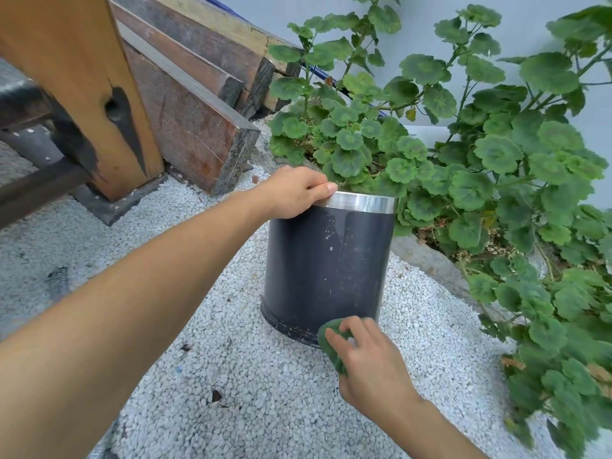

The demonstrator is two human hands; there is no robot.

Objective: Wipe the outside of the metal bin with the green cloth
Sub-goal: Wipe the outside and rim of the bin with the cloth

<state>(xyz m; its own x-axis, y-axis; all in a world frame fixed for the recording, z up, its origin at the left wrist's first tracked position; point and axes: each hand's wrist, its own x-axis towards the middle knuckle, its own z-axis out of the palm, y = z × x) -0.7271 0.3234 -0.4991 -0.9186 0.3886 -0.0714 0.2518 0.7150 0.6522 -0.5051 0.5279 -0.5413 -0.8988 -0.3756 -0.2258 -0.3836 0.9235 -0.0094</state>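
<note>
A dark cylindrical metal bin (326, 263) with a shiny silver rim stands upright on white gravel in the middle of the view. Pale specks and a thin vertical streak mark its side. My left hand (296, 192) grips the rim at the bin's upper left, thumb lying along the silver band. My right hand (371, 362) holds a bunched green cloth (332, 341) pressed against the bin's lower front edge, near the base. Most of the cloth is hidden under my fingers.
White gravel (251, 392) covers the ground around the bin. A leafy green plant (463, 167) in a stone-edged bed crowds the bin's back and right. Stacked wooden beams (195, 104) and an orange wooden post (86, 87) stand at the left.
</note>
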